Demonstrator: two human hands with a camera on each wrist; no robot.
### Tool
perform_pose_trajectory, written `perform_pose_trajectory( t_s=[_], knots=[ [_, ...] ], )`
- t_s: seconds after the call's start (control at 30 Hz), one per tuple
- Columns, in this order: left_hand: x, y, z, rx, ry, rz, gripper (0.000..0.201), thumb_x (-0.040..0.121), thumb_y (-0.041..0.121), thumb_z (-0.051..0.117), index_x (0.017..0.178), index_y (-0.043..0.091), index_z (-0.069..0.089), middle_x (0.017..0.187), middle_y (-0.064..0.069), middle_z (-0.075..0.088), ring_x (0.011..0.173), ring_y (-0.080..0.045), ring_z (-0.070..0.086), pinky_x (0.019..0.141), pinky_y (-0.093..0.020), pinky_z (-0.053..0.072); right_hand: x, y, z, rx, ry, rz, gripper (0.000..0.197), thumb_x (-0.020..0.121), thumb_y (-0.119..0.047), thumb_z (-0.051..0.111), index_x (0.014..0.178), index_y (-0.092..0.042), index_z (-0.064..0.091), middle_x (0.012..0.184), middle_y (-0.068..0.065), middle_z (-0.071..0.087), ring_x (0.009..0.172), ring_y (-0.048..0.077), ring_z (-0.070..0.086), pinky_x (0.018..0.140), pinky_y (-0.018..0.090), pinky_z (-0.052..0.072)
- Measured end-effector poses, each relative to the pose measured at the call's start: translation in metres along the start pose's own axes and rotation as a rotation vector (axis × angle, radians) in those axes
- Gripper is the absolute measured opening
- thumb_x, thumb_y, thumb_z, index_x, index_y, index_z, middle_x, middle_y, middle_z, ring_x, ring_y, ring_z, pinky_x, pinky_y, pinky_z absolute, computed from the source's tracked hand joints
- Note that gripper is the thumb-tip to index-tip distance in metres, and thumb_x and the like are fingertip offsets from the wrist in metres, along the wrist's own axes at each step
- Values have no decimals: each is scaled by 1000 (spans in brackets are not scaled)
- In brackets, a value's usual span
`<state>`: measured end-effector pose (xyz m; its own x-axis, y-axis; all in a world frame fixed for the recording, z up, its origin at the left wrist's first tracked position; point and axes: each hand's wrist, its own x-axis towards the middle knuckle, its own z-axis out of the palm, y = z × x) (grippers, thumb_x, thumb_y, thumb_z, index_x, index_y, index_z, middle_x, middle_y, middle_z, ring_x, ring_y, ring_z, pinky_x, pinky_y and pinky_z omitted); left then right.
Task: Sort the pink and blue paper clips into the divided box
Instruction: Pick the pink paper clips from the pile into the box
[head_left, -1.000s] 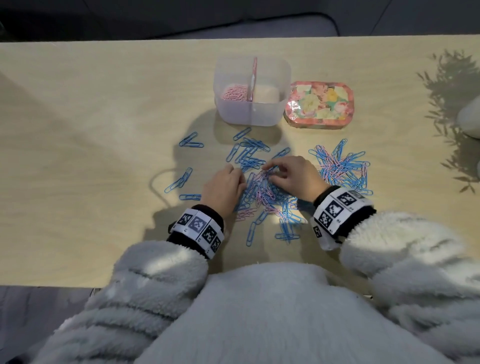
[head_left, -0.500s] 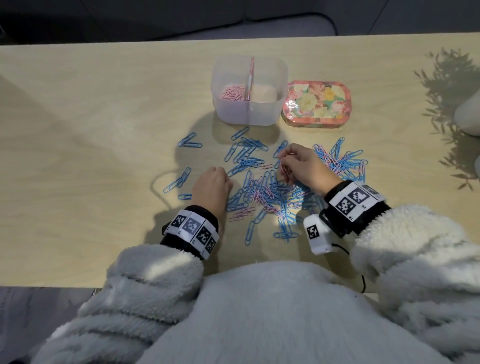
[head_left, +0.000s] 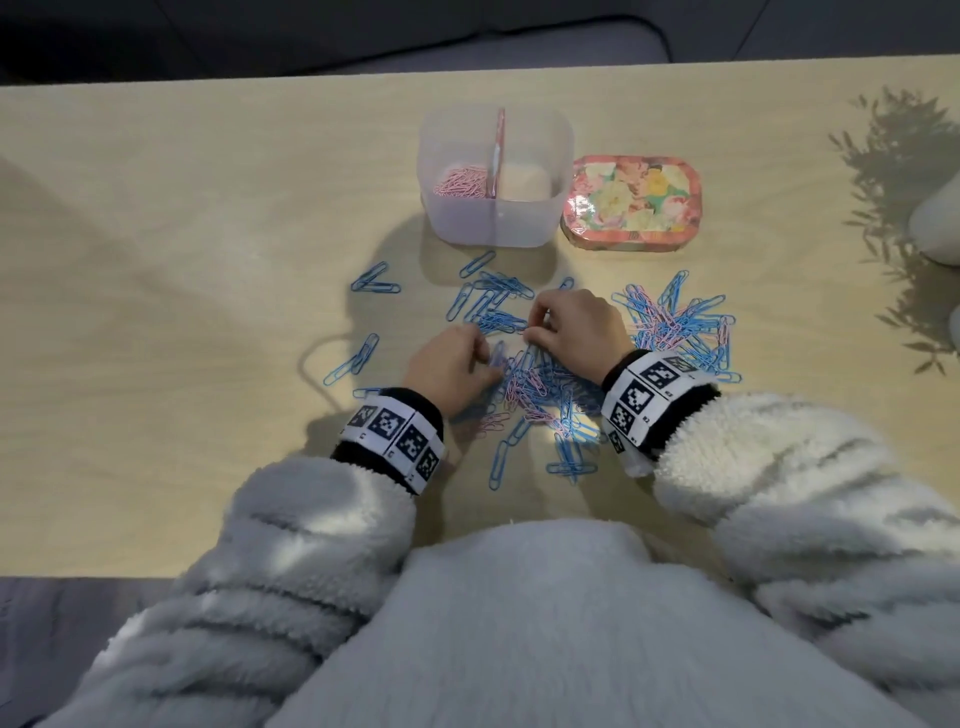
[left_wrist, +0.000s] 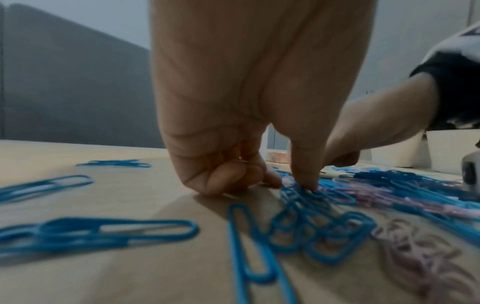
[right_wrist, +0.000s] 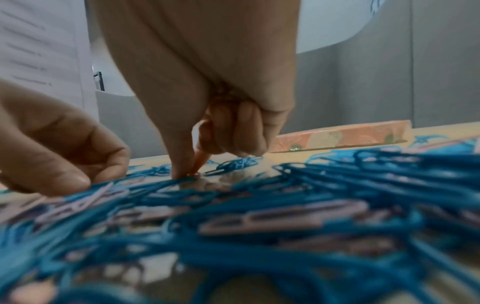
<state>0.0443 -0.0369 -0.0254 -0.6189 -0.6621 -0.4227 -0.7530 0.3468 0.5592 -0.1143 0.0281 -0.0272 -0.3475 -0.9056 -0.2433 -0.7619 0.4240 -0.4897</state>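
The clear divided box (head_left: 496, 223) stands at the back of the table, with pink clips (head_left: 461, 182) in its left compartment. Mixed pink and blue paper clips (head_left: 530, 387) lie heaped between my hands, and a second heap (head_left: 675, 327) lies to the right. My right hand (head_left: 535, 332) has thumb and index (right_wrist: 182, 164) pinched together on a clip at the table surface; its colour is unclear. My left hand (head_left: 485, 358) is curled, with its thumb tip (left_wrist: 303, 181) pressing on blue clips (left_wrist: 311, 218). I see nothing inside its curled fingers.
A floral tin lid (head_left: 631, 202) lies right of the box. Loose blue clips (head_left: 374, 283) are scattered to the left and near the front edge (head_left: 501, 462). A white rounded object (head_left: 935, 218) sits at the far right edge.
My left hand has slid right, back onto the edge of the middle heap. My right hand's fingertips have come down onto a clip at the heap's far side.
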Motion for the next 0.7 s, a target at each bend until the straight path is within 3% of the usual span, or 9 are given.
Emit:
perform_pose_trajectory(
  t_s=[0.1,0.2,0.3,0.37,0.5,0.57,0.63,0.7],
  knots=[
    [1,-15,-7,9,56,-21,13,84,24,61,85,16,52,82,-2,50,79,-22,50,68,-29,34,3,3,1,-23,-76,15,17,86,-28,60,88,-11,59,94,8,65,89,28,58,71,30,37],
    [2,-28,-16,-10,133,-25,16,86,21,60,95,9,56,82,-2,49,82,-24,50,71,-29,34,1,9,-1,74,-102,8,12,87,-20,56,83,-9,54,84,10,61,77,27,56,66,30,41],
    [-1,-27,-19,50,188,48,19,88,24,57,100,10,54,84,1,45,78,-17,43,71,-28,33,-4,15,-10,358,-66,46,10,84,-5,56,77,-11,50,64,1,53,53,12,53,47,11,37],
    [-2,-21,-15,100,191,104,17,90,27,54,98,12,56,85,1,46,77,-15,43,71,-29,35,-7,19,-13,615,-99,134,15,85,2,52,79,-12,50,60,1,49,38,3,49,38,12,36],
    [3,-2,0,119,139,185,18,89,29,53,95,13,59,90,1,49,86,-19,51,74,-31,40,-14,17,-19,1051,-208,332,27,89,6,32,75,-9,49,63,8,43,35,10,45,34,16,27],
    [7,6,8,155,113,199,22,88,33,55,96,13,58,91,0,51,92,-21,52,74,-32,40,-17,14,-19,1000,-252,334,24,91,-2,37,70,-7,49,56,5,42,35,10,38,39,20,25],
    [11,11,15,184,86,183,22,86,34,57,95,13,56,100,-5,57,97,-23,53,77,-34,41,-24,11,-14,700,-259,214,20,89,-15,53,69,-12,51,52,-3,44,38,8,39,44,22,30],
    [14,12,18,180,80,149,18,86,30,58,91,13,54,101,-7,59,98,-26,54,77,-36,42,-31,10,-3,367,-280,52,17,82,-24,66,74,-18,53,60,-8,50,54,10,50,56,25,38]
  ],
)
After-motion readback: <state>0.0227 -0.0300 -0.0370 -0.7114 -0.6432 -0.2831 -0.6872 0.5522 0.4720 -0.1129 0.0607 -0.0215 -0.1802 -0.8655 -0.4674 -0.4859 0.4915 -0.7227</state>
